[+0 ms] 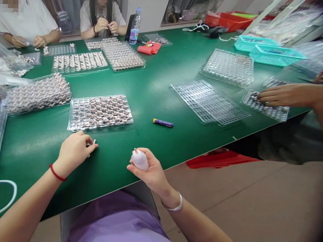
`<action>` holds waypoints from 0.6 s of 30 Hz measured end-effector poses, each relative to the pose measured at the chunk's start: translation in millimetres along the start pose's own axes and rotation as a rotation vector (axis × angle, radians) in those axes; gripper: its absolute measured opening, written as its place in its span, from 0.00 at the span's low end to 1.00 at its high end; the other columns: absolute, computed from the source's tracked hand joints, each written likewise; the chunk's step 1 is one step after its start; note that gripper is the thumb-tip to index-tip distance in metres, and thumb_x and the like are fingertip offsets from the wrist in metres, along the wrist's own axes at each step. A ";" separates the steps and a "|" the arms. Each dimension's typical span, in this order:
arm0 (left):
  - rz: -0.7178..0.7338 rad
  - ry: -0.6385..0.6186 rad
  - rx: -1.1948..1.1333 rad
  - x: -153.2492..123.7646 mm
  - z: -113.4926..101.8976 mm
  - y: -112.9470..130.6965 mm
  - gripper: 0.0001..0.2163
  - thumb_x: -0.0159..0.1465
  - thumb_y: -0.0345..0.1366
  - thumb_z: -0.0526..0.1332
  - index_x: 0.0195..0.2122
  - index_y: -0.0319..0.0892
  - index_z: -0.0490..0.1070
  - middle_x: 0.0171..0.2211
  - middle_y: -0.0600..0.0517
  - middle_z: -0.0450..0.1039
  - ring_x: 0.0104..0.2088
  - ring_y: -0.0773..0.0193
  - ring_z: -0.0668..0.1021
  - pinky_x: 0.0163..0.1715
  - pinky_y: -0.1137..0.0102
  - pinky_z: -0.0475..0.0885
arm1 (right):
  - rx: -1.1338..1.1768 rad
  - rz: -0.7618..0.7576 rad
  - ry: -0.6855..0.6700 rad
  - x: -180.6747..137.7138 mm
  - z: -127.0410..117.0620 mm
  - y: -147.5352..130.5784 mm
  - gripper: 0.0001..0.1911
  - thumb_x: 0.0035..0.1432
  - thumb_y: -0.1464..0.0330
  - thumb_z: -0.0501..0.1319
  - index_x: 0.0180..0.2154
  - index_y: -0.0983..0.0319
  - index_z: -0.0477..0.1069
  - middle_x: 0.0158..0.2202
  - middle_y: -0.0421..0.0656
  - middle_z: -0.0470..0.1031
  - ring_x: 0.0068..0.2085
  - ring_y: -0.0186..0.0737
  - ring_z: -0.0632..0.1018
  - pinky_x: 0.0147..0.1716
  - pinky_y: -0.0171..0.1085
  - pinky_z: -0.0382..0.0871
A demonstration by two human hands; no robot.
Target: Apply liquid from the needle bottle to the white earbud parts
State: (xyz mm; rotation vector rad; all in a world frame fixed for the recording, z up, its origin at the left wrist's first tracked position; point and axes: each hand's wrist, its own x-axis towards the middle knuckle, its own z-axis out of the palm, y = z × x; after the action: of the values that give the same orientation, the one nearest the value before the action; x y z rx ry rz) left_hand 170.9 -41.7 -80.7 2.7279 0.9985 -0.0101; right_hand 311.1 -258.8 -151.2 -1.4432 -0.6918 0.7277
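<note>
Fingers of the right hand [151, 172] are closed around a small whitish squeeze bottle [140, 160]. It is held upright just above the near edge of the green surface [151, 84], with its narrow nozzle pointing up. The squeeze bottle is judged to be light and soft-walled, so a hard squeeze could be expected to force its contents out. It is best taken round the belly, as it is gripped here, with the nozzle left free.

The left hand [73, 153] is curled, its thumb and fingertips pinched on a small pale part [94, 142] that rests against the surface, near the bottle but apart from it. That part is taken to be stiff, very light and easily dropped or flicked away, and is best held by its sides between fingertips. A red cord [57, 174] is worn on the left wrist and a silver bangle [174, 205] on the right.

Just beyond the left hand a clear compartment tray [75, 102] is seen, filled with rows of similar pale and brownish parts. Further right a purple and yellow stick-shaped item [163, 123] lies alone, and beyond it empty clear trays [209, 102] are spread. At the right edge a co-worker's hand [277, 95] rests flat on another tray [272, 112]. More loaded trays, a water bottle [135, 26] and two seated people are seen at the far side.
</note>
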 end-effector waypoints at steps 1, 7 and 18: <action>0.020 0.011 -0.065 -4.5 -0.8 1.9 0.13 0.61 0.46 0.61 0.27 0.44 0.76 0.30 0.51 0.73 0.33 0.60 0.75 0.30 0.67 0.64 | -0.003 0.005 0.009 0.3 1.6 -2.5 0.19 0.49 0.64 0.71 0.41 0.58 0.68 0.34 0.39 0.71 0.30 0.34 0.72 0.28 0.32 0.69; 0.073 -0.202 -0.668 -49.6 2.2 24.1 0.12 0.60 0.48 0.63 0.32 0.47 0.80 0.29 0.54 0.79 0.28 0.64 0.77 0.28 0.71 0.69 | 0.087 -0.064 -0.121 0.8 21.7 -21.2 0.18 0.49 0.67 0.70 0.41 0.57 0.67 0.36 0.41 0.76 0.35 0.38 0.77 0.33 0.35 0.73; 0.185 -0.021 -0.862 -104.0 22.8 30.0 0.07 0.61 0.35 0.65 0.40 0.51 0.79 0.35 0.52 0.80 0.32 0.63 0.81 0.32 0.73 0.77 | 0.154 -0.040 -0.386 -12.2 34.1 -24.8 0.17 0.48 0.68 0.69 0.40 0.58 0.67 0.34 0.40 0.74 0.31 0.35 0.75 0.30 0.33 0.71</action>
State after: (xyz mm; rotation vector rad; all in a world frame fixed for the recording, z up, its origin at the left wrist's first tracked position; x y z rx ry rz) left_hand 111.9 -135.1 -87.2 1.9947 0.5450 0.3390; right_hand 277.3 -247.5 -125.7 -1.1552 -0.9356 1.0192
